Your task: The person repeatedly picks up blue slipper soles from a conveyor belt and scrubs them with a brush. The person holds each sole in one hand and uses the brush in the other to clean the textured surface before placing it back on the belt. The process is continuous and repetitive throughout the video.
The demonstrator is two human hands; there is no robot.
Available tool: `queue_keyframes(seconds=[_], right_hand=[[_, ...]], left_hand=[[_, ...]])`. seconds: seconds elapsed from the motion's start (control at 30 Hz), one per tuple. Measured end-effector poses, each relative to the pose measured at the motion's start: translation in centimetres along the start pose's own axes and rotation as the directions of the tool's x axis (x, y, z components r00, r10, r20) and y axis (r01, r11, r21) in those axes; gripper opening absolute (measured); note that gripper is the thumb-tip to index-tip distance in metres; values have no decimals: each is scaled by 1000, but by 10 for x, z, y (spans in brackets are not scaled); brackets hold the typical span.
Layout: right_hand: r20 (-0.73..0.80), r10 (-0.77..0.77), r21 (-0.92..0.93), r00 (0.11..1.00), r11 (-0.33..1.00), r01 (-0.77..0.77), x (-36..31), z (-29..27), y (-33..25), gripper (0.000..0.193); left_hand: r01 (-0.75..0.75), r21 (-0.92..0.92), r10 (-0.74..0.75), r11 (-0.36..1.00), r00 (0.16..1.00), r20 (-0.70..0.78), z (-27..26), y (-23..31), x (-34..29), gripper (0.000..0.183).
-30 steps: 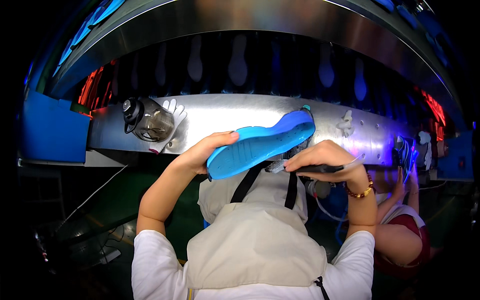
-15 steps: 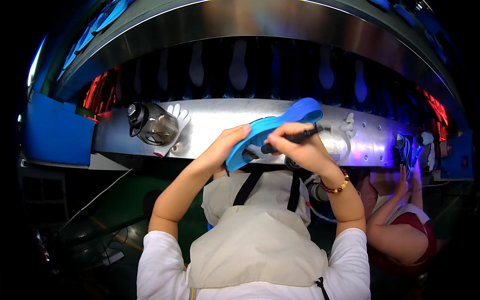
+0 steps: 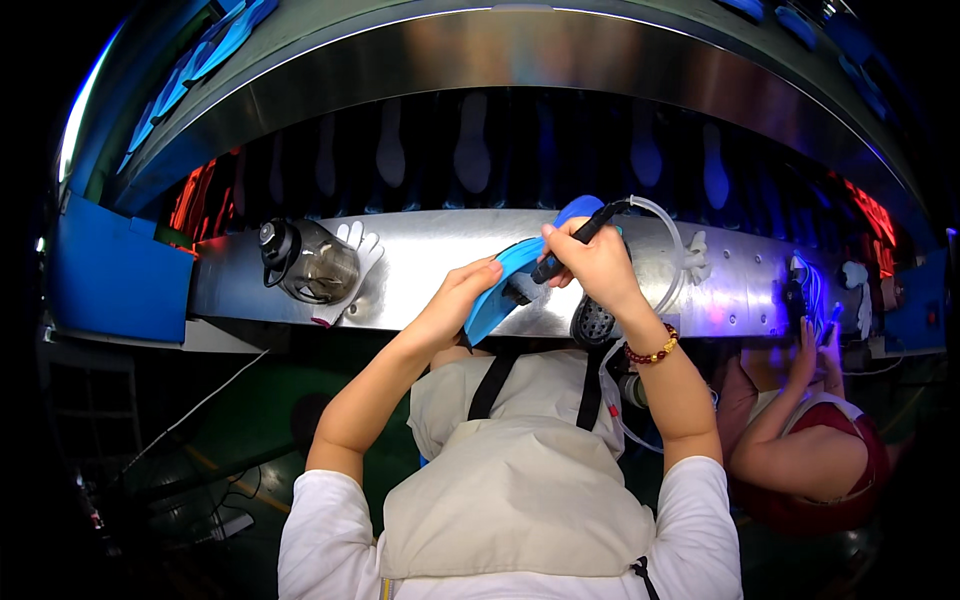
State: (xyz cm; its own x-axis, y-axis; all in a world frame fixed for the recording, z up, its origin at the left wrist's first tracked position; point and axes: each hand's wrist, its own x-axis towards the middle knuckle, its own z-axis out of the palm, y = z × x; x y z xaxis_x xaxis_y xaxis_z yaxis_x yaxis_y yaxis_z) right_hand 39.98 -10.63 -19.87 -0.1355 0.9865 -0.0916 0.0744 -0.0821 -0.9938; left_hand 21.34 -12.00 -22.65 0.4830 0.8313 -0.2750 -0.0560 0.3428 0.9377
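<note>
My left hand [image 3: 455,305] is closed on one end of a blue shoe sole [image 3: 492,308], holding it tilted over the front of the metal bench [image 3: 430,240]. In my right hand [image 3: 600,270] is a black pen-shaped tool [image 3: 552,266], with a pale hose [image 3: 672,240] running from its upper end. The tool's tip points into the hollow side of the sole, and I cannot tell if it touches. A dark piece with a studded pattern [image 3: 592,322] lies on the bench edge below my right hand.
A dark see-through bottle [image 3: 325,262] stands on the bench at left, against a white glove [image 3: 362,255]. Another white glove [image 3: 698,258] lies at right. Behind the bench hang several sole shapes [image 3: 472,145] in a dark opening. A person [image 3: 810,455] sits at right, hands raised.
The blue sole has turned, so its far end shows less. My right hand has swung the tool more upright, and the hose now arches into view. The dark studded piece is more exposed.
</note>
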Motion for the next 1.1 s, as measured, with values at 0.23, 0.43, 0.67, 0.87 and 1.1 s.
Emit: queue_keyframes(seconds=[0.23, 0.43, 0.67, 0.87, 1.1], right_hand=[[-210, -150, -31, 966, 989, 147, 2, -22, 9, 22], [89, -350, -130, 933, 924, 359, -38, -15, 3, 22], [374, -660, -384, 652, 530, 756, -52, -2, -2, 24], [501, -710, -415, 494, 304, 858, -56, 5, -4, 26], [642, -698, -463, 318, -22, 886, -63, 10, -1, 17]], left_hand=[[98, -265, -121, 959, 990, -71, -10, 6, -4, 58], [160, -675, -204, 720, 979, 15, -15, 6, -9, 57], [162, -766, -193, 622, 980, 51, -7, 12, -8, 52], [123, -780, -151, 613, 988, 37, -7, 17, -10, 52], [141, -761, -182, 634, 983, 30, -5, 16, -9, 49]])
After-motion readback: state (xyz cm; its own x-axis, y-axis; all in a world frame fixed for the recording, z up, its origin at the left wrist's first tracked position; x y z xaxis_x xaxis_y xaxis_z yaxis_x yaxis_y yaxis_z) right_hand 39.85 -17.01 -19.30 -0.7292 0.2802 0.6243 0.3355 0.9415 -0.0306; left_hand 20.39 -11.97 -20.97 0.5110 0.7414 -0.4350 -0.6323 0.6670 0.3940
